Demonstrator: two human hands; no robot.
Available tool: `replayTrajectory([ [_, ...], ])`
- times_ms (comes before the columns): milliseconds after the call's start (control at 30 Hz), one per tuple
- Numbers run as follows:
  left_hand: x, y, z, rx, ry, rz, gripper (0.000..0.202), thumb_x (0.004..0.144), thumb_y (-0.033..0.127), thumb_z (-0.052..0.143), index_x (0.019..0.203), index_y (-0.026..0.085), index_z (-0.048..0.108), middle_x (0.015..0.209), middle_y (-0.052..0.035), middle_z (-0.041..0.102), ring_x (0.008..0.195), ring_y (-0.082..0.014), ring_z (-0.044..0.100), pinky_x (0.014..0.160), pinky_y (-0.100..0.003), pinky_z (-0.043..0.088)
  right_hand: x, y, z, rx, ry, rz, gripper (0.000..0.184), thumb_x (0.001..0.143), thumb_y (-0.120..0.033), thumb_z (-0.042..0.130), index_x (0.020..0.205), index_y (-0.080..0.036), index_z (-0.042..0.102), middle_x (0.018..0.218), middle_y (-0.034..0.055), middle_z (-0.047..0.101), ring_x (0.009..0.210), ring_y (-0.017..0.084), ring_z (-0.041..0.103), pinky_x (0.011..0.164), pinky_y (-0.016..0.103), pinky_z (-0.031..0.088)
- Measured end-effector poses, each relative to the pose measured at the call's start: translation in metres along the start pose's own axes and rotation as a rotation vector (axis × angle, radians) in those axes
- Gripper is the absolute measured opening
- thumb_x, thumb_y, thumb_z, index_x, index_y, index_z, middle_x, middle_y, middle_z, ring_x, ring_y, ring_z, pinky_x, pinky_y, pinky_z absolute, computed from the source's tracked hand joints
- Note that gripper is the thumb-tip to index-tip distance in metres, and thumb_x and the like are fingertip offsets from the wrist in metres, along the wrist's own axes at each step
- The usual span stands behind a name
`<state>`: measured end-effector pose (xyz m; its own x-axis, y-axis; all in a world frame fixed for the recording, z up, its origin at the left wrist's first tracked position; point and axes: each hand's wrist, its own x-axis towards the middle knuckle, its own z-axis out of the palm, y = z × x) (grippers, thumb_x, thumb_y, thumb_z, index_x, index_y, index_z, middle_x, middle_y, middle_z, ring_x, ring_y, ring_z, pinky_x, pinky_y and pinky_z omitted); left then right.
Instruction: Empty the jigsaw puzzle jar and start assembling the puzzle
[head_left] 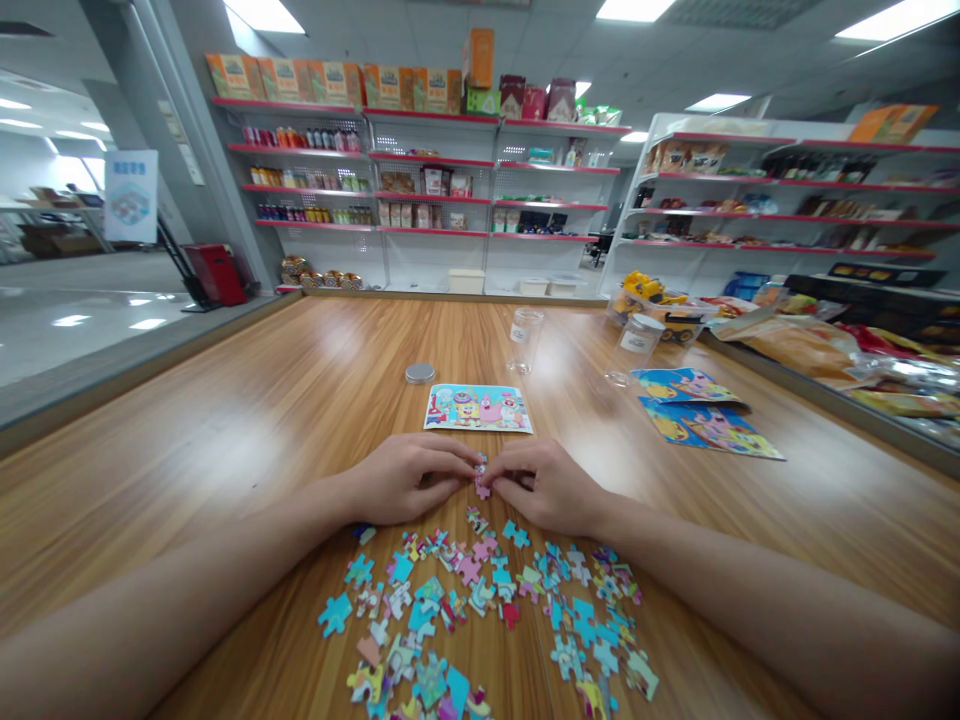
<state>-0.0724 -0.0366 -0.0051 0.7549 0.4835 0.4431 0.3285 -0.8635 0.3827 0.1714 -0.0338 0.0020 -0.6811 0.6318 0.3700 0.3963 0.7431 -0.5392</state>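
Note:
Between my two hands are small pink jigsaw puzzle pieces (481, 488), apparently joined, resting at the table's middle. My left hand (405, 478) pinches them from the left with thumb and fingertips. From the other side, my right hand (551, 485) is closed on them too, its fingertips almost meeting the left ones. Just beyond lies a picture card (478, 409) with colourful cartoon figures. Nearer to me, many loose jigsaw pieces (429, 600) in blue, pink, yellow and white are scattered between my forearms. Fingers partly hide the held pieces, so their exact fit is unclear.
A silver lid (420, 373) lies left of the card. Two clear jars, one upright jar (525, 340) and another jar (634, 350), stand behind. Folded cartoon sheets (705, 425) lie right, near a tub of yellow toy vehicles (652, 295). Stocked shelves (427, 160) line the back.

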Motion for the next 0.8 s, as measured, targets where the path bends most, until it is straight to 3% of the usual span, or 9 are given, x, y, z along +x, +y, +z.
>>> replayTrajectory([
  [233,0.000,-0.001,0.000,0.008,0.000,0.000,0.029,0.093,0.013,0.053,0.117,0.019,0.070,0.122,-0.0073,0.069,0.110,-0.0186,0.065,0.097,-0.034,0.053,-0.001,0.005,0.005,0.058,0.048,0.124,0.018,0.084,-0.018,0.059,0.094,-0.014,0.073,0.061,-0.0012,0.058,0.052,0.009,0.048,0.050,0.021,0.035],
  [467,0.000,0.000,-0.001,0.010,0.001,0.001,0.028,0.094,0.014,0.053,0.116,0.019,0.070,0.121,-0.0077,0.069,0.109,-0.0188,0.066,0.096,-0.033,0.054,0.000,0.009,0.007,0.025,0.033,0.147,0.018,0.089,-0.029,0.062,0.095,-0.017,0.075,0.065,0.0000,0.062,0.056,0.009,0.051,0.053,0.022,0.036],
  [800,0.001,0.001,-0.001,0.005,0.006,0.016,0.029,0.095,0.016,0.052,0.118,0.020,0.070,0.121,-0.0087,0.069,0.109,-0.0190,0.066,0.096,-0.033,0.054,-0.001,0.010,0.007,-0.010,0.012,0.078,0.015,0.088,-0.026,0.064,0.093,-0.018,0.076,0.066,0.0004,0.065,0.056,0.009,0.053,0.056,0.021,0.038],
])
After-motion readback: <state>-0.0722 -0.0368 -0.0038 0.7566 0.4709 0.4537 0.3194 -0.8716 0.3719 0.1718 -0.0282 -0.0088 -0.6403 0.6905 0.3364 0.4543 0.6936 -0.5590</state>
